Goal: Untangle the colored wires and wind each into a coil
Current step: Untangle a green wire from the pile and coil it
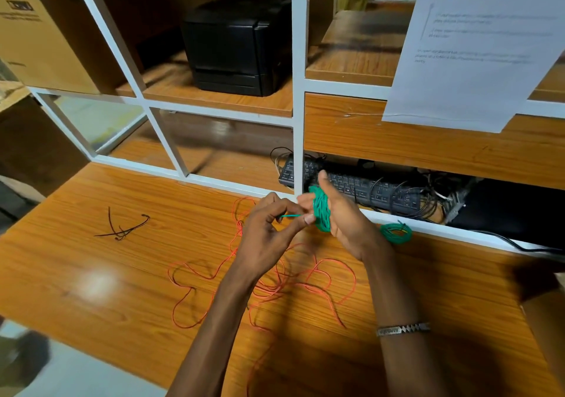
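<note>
the right hand (pixel 342 216) wears the light, springy green wire (pixel 321 213) wound round its fingers while the left hand (pixel 269 228) pinches the loose tail (best held near its tip).

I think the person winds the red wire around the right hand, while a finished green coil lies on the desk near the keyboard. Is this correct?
Not quite. In the head view the wire wound around the right hand is green, not red; the left hand pinches its free end. The red wire lies loose and tangled on the desk. The finished green coil does lie near the keyboard.
</note>
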`<action>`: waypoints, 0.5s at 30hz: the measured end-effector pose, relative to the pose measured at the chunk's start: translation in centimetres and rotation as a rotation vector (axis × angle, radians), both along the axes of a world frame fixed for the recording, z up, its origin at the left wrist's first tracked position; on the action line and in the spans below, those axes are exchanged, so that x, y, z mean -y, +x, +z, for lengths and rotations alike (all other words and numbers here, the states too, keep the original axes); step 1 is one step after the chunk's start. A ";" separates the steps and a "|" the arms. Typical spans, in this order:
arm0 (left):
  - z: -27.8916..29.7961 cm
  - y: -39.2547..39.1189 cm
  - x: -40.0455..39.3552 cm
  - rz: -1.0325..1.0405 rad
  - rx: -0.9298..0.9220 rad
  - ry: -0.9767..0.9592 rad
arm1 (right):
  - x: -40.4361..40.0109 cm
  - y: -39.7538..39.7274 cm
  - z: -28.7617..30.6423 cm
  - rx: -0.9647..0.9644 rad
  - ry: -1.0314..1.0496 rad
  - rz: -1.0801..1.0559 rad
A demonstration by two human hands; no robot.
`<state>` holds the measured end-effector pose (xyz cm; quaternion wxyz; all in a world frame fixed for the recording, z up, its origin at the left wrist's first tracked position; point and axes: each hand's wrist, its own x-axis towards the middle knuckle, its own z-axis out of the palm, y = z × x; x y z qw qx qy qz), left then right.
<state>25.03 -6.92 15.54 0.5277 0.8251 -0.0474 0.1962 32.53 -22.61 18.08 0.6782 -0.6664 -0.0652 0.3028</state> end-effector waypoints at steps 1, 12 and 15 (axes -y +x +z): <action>0.3 0.0 -0.3 0.002 0.014 0.009 | -0.1 -0.3 -0.2 -0.032 -0.023 0.075; 2.3 -0.4 -1.9 0.054 0.018 -0.133 | 0.7 -2.3 0.6 -0.166 0.510 0.589; 2.0 -0.5 -1.7 0.113 -0.063 -0.133 | 0.8 -2.2 1.0 -0.153 0.891 0.426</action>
